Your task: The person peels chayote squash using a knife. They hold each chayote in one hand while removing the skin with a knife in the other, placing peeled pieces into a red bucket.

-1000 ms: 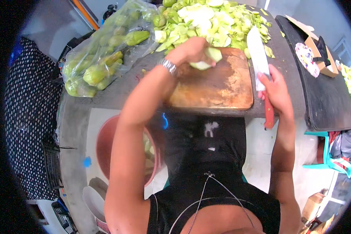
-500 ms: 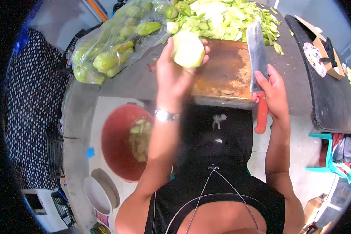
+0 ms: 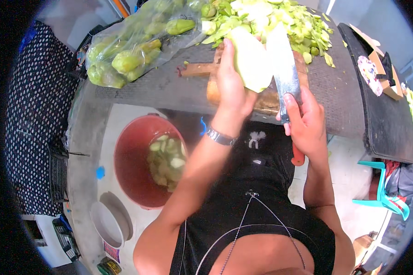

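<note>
My left hand [image 3: 234,89] holds up a long, pale, peeled fruit [image 3: 251,62], which looks like a green papaya, with the thumb along its left side. My right hand [image 3: 305,120] grips a broad-bladed cleaver [image 3: 285,75] by its red handle, the thumb resting low on the blade. The blade stands upright close to the fruit's right side; whether they touch I cannot tell. Below both lies a brown wooden cutting board [image 3: 214,90] with a stub handle, partly covered by my hands and the fruit.
Peelings [image 3: 303,23] are heaped behind the board. A clear plastic bag [image 3: 101,54] of unpeeled green fruit lies at the left. On the floor stand a red tub [image 3: 128,160] with pale pieces in liquid, a white basin [image 3: 96,220] and a teal stool [image 3: 382,183].
The peeled fruit has moved right and tipped so its long side shows. The cleaver has come left and lower, tilting toward it. More of the board's left end shows.
</note>
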`<state>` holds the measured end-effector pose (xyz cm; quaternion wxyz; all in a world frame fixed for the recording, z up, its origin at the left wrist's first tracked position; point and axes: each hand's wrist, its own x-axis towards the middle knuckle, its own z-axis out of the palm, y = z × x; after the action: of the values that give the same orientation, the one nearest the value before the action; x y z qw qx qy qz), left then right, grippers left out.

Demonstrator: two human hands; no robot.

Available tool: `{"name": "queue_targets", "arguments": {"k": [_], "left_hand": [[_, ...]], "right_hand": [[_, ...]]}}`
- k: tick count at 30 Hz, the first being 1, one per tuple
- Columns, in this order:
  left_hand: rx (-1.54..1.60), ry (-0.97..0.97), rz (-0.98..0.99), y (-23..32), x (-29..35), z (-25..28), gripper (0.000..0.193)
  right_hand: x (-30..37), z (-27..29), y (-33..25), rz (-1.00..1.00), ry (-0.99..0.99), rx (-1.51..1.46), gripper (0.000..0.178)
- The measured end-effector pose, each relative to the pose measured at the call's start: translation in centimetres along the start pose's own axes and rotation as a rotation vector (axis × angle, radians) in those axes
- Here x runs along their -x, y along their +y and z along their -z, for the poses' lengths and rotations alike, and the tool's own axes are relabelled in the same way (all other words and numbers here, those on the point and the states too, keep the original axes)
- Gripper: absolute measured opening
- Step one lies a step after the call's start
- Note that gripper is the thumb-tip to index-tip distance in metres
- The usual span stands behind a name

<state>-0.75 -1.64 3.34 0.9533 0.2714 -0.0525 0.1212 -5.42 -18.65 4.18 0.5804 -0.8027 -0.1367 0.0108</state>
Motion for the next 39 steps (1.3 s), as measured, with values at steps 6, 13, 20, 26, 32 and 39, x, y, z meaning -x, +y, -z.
{"name": "queue_targets", "arguments": {"k": [6, 13, 20, 26, 32, 39], "left_hand": [[-0.082, -0.015, -0.030, 0.5, 0.6, -0.6, 0.060], [-0.135, -0.081, 0.096, -1.9, 1.8, 0.4, 0.071], [-0.193, -0.105, 0.127, -2.3, 1.9, 0.7, 0.074], [-0.228, -0.080, 0.137, -2.6, 1.8, 1.0, 0.073], [-0.232, -0.088, 0.147, -3.4, 2.7, 0.5, 0.071], [-0.093, 0.154, -0.025, -3.1, 1.8, -0.5, 0.067]], "right_hand": [[0.0, -0.1, -0.2, 0.021, -0.063, -0.020, 0.018], [0.3, -0.7, 0.3, 0.086, -0.101, -0.128, 0.030], [0.0, -0.1, 0.2, 0.060, -0.143, -0.075, 0.036], [0.6, -1.1, 1.9, -0.051, -0.115, -0.069, 0.033], [0.0, -1.4, 2.1, 0.044, -0.028, 0.065, 0.040], [-0.7, -2.3, 2.7, -0.151, 0.025, -0.426, 0.038]]}}
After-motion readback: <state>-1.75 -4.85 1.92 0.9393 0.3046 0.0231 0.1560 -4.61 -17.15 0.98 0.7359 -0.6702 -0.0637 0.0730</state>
